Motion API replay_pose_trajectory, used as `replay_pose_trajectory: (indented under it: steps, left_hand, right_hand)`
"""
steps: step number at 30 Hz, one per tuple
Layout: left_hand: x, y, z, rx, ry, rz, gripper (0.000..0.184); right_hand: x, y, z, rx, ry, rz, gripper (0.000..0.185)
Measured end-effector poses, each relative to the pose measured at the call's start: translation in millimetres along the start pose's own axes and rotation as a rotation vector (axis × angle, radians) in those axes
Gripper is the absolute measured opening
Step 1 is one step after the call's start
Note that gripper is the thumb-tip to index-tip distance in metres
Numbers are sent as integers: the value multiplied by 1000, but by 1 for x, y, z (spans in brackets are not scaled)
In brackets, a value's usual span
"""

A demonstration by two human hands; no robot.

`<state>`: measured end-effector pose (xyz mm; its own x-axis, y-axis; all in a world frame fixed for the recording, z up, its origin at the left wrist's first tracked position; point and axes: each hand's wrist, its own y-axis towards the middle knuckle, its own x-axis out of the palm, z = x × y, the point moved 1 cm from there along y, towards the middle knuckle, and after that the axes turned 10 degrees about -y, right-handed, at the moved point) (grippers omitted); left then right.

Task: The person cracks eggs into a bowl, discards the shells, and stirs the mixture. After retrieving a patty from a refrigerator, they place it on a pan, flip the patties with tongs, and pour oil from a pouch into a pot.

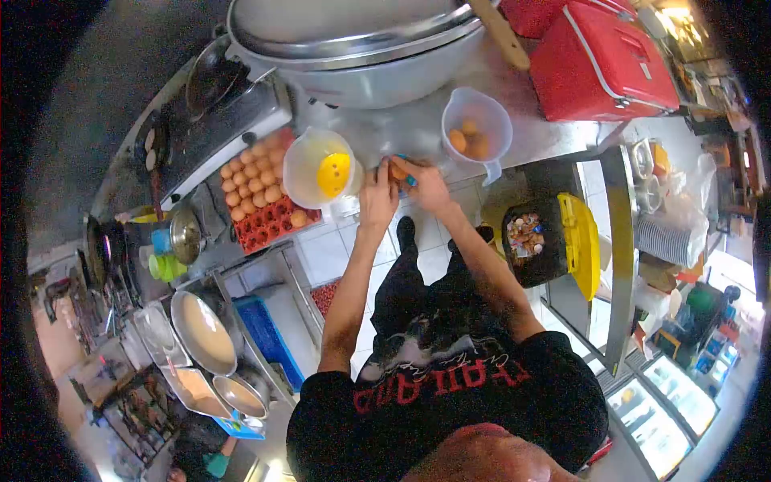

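Note:
Both of my hands meet at the steel counter's front edge. My left hand (379, 195) and my right hand (423, 185) are closed around a brownish-orange egg (397, 172), with something small and blue-green at the right fingers. Just left of them stands a translucent pitcher (301, 173) holding yellow egg yolk (333, 174). To the right, a second translucent jug (499, 122) has several whole eggs (468, 139) in it. A red egg tray (262, 231) at the left is partly filled with brown eggs (255, 175).
A large lidded pot (369, 80) stands behind the pitchers, with a red cooler box (598, 68) at the back right. Below right is a black bin (522, 269) of shells with a yellow lid (580, 245). Bowls (205, 333) stand at the left, near a partly visible person (217, 462).

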<state>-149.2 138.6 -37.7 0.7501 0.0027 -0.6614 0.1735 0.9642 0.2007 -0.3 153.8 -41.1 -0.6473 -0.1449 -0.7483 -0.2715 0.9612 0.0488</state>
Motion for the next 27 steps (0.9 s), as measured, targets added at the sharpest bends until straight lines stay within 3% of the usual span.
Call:
replay_pose_trajectory:
  steps: [4,6,8,9,10,12,13,15,17,19,21,23,26,27]
  left_hand:
    - [-10,-7,71,-113,-458,-69,55]
    - [0,-22,87,-171,-645,-86,46]
    - [16,-42,73,-440,-888,-128,39]
    - [25,-52,65,-578,-1008,-150,36]
    - [31,-62,56,-652,-1132,-99,34]
    - [30,-74,42,-787,-1329,-17,34]
    - [28,-79,34,-833,-1417,15,32]
    - [20,-85,21,-907,-1456,-37,32]
    - [16,-85,17,-833,-1458,-9,37]
    - [10,-83,15,-787,-1445,7,41]
    - [2,-80,21,-770,-1430,26,42]
    - [-10,-81,30,-754,-1465,39,43]
    - [-28,-97,32,-744,-1479,95,43]
    - [-34,-107,32,-745,-1479,127,43]
  right_hand:
    - [-19,-51,27,184,773,117,44]
    - [-53,-97,41,431,929,123,47]
    - [-95,-153,56,548,921,162,50]
    - [-88,-194,105,519,873,168,55]
    - [-132,-208,77,696,727,226,52]
    - [-154,-257,118,827,404,252,58]
    - [-178,-269,121,889,-521,9,56]
    - [-197,-260,120,752,-550,381,43]
    - [-216,-202,94,675,-323,482,34]
    - [-226,-120,40,420,-178,477,30]
    - [-212,-47,25,163,-189,306,26]
    - [-188,21,14,-10,-561,-175,20]
    - [-121,56,72,-211,-824,-391,24]
    - [-95,54,106,-192,-869,-347,27]
